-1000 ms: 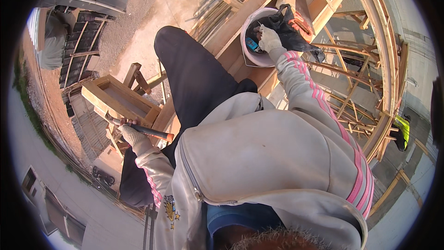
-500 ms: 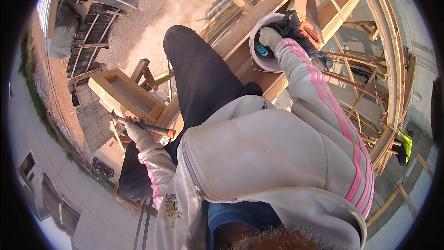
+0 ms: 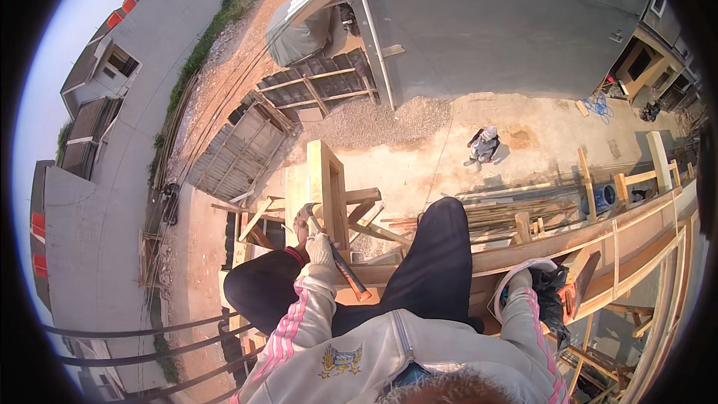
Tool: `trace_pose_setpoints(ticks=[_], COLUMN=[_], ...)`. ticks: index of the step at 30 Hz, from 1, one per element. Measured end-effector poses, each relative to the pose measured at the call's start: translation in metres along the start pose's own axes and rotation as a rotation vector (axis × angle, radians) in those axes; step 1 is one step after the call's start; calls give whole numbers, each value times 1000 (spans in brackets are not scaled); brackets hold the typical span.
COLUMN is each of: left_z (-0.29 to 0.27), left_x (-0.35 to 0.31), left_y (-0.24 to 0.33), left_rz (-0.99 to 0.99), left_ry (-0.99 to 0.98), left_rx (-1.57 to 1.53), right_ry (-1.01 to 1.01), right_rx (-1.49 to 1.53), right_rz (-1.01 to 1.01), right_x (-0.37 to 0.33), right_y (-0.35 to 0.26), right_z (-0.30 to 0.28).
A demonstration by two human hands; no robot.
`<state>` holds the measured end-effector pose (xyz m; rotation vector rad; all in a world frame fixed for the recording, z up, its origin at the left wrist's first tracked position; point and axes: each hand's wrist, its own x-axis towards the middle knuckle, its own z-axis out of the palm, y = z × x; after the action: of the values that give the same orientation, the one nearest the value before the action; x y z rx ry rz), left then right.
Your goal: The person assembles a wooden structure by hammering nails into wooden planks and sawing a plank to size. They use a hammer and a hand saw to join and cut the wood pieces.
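Observation:
My left hand (image 3: 308,230), in a light knit glove, is wrapped round a hammer (image 3: 348,277) with a dark, orange-ended handle. It rests against an upright wooden box frame (image 3: 327,179) of pale planks. My right hand (image 3: 519,281) reaches down into a whitish bucket (image 3: 496,301); its fingers are out of sight inside. Beside the bucket hangs a black plastic bag (image 3: 552,301), and next to that is a handsaw with an orange handle (image 3: 570,301).
I sit high up, astride timber formwork; a long plank beam (image 3: 598,233) runs off to the right. Far below, a person (image 3: 485,145) stands on the ground near stacked timber (image 3: 497,213). Dark metal bars (image 3: 149,346) lie at lower left.
My view has swung left and up, showing more ground and wall. My right hand stays in the bucket. My left hand keeps the hammer at the wooden box frame.

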<state>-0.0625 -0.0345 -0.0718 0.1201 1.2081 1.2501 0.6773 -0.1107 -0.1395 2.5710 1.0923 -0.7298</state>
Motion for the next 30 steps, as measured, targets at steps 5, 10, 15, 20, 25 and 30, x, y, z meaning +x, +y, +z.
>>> trace_pose_setpoints(ticks=[5, 10, 15, 20, 25, 30], left_z=[37, 126, 192, 167, 218, 262], left_x=[-1, -80, -115, -89, -122, -150], left_y=[41, 9, 21, 19, 21, 25], left_rz=[-193, 105, 251, 278, 25, -18], left_ry=[-81, 133, 228, -129, -555, -705], left_rx=[99, -38, -17, -37, -115, 161], right_ry=[106, 325, 570, 187, -110, -389], right_rx=[156, 429, 394, 1145, 1131, 1007], right_rz=[-9, -62, -133, -138, -541, -1079], right_x=[18, -20, -72, -121, -190, -237], right_y=[38, 59, 45, 30, -108, -269], right_z=[60, 34, -36, -123, -202, -197])
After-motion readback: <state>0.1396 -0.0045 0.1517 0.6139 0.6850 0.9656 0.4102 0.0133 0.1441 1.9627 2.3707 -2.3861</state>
